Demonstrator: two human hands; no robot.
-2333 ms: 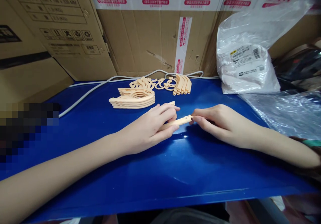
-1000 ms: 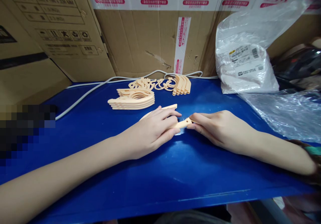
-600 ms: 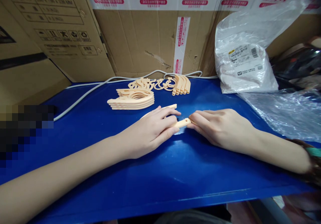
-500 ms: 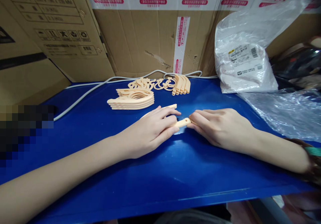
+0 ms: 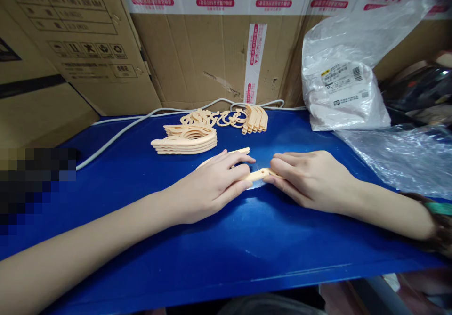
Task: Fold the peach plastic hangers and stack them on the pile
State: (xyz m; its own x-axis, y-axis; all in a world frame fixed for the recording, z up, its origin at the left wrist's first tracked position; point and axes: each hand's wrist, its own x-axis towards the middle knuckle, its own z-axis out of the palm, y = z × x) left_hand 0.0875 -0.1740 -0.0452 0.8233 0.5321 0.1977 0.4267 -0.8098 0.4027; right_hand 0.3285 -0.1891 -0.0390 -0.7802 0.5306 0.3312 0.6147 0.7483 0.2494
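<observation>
Just above the blue table, my left hand (image 5: 221, 183) is closed on a cream plastic hanger piece (image 5: 257, 175), whose end with a small round hole sticks out past the fingertips. My right hand (image 5: 303, 176) pinches another cream piece (image 5: 274, 172) that meets this end; most of it is hidden under the fingers. Behind the left fingers the tip of a cream bar (image 5: 243, 150) shows, and whether it belongs to the held piece I cannot tell. Further back lie a stack of curved hanger arms (image 5: 185, 144), a heap of hooks (image 5: 199, 117) and several short curved tubes (image 5: 256, 119).
Cardboard boxes (image 5: 197, 46) wall off the back and left of the blue table (image 5: 176, 268). A grey-white cable (image 5: 116, 148) runs along the rear edge. On the right stand a white plastic bag (image 5: 348, 98) with a label and clear plastic film (image 5: 409, 159).
My right hand's fingers have shifted slightly at the joint, and a little more of the right-hand piece shows. My left hand is almost still.
</observation>
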